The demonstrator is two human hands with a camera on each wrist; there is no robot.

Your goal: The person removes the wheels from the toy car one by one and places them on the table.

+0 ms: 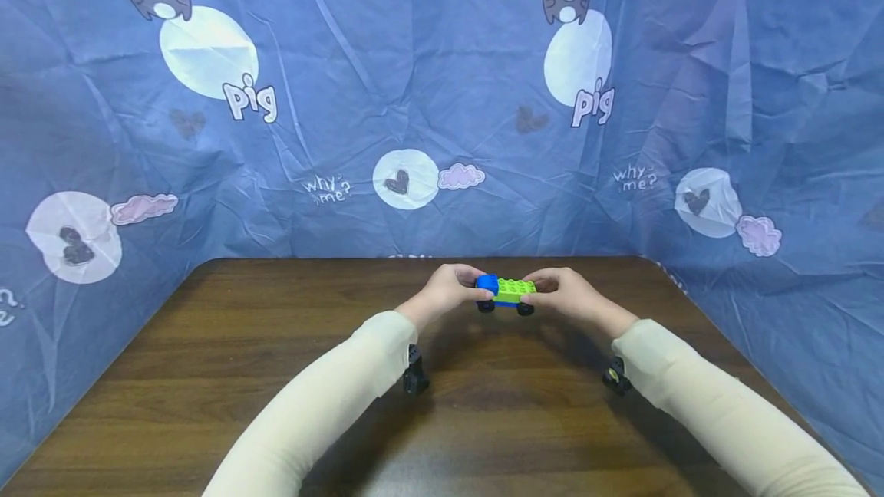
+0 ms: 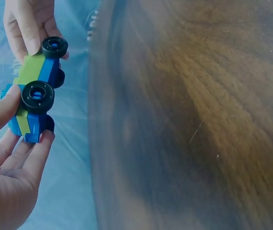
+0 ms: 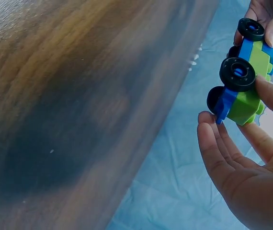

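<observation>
Both hands hold a small toy brick car (image 1: 514,291) up over the far part of the table. It has a lime green studded body, a blue base, a blue block at the left end and black wheels. My left hand (image 1: 444,290) grips the blue end, its thumb on the near side. At the green end, my right hand (image 1: 568,291) pinches the body between thumb and fingers. In the left wrist view the car's wheels (image 2: 37,97) face the camera side. The right wrist view shows the right thumb against the green body (image 3: 245,106).
A brown wooden table (image 1: 276,343) lies beneath the hands. Behind it and along both sides hangs a blue cloth (image 1: 470,44) printed with pigs, hearts and clouds. Black wrist cameras (image 1: 414,373) are strapped under the cream sleeves (image 1: 331,397).
</observation>
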